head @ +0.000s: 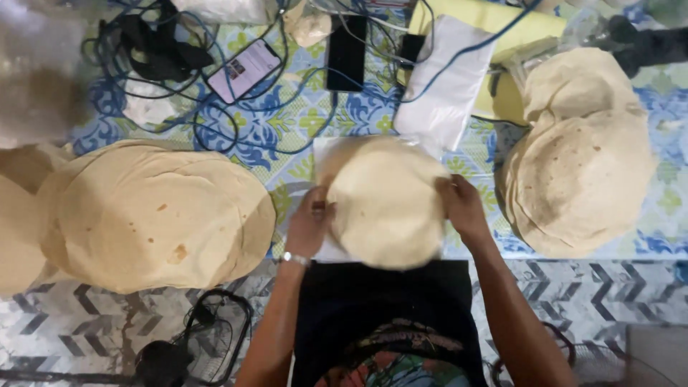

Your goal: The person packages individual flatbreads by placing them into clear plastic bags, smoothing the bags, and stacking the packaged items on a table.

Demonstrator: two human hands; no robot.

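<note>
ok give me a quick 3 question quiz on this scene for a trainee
1. True or false: both hands hold one round flatbread by its edges.
2. Which is nearer the left hand: A) the big flatbread pile or B) the smaller stack?
3. Fill in: a lit ____ lies among the dark cables at the top.

Key: 1 true, with the right hand opposite; 2 A; 3 phone.

Pretty boxed in here. I've got a big flatbread stack (154, 215) on the left and another flatbread pile (580, 183) on the right, with narrow strips of patterned cloth (287, 179) between. Up top, tangled cables (215, 107), two phones (244, 69) and a white bag (444, 86) block the way.
</note>
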